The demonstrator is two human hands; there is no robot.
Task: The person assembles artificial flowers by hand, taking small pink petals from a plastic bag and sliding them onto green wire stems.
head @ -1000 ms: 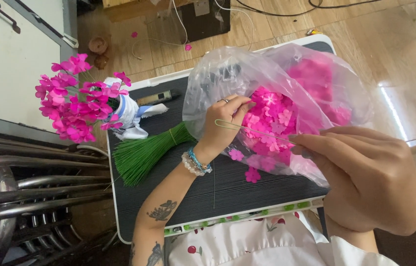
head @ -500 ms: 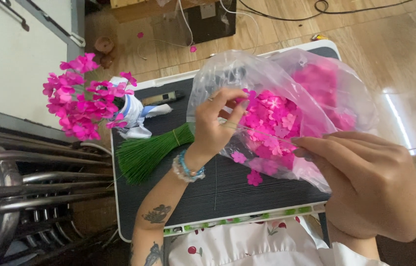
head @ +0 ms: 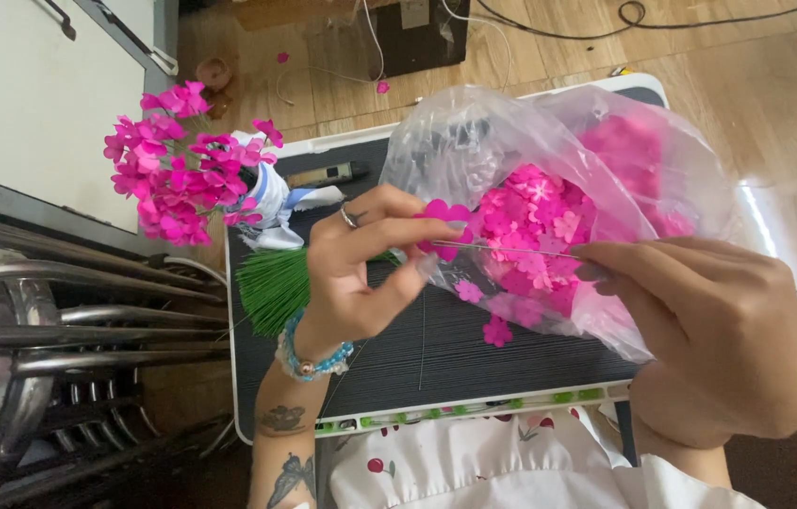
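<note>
Far left: stacked metal chair frames (head: pixel 31 330). Next, a bunch of finished pink flowers (head: pixel 177 170) above a bundle of green wire stems (head: pixel 274 287), both at the left edge of the dark ribbed board (head: pixel 455 349). Centre: left hand (head: pixel 361 273), fingers pinched together on a pink paper petal (head: pixel 445 215). Spanning from there, a thin wire (head: pixel 511 250), its far end clamped between the right hand (head: pixel 709 330) fingertips. Behind, a clear plastic bag (head: pixel 474 141) full of pink petals.
</note>
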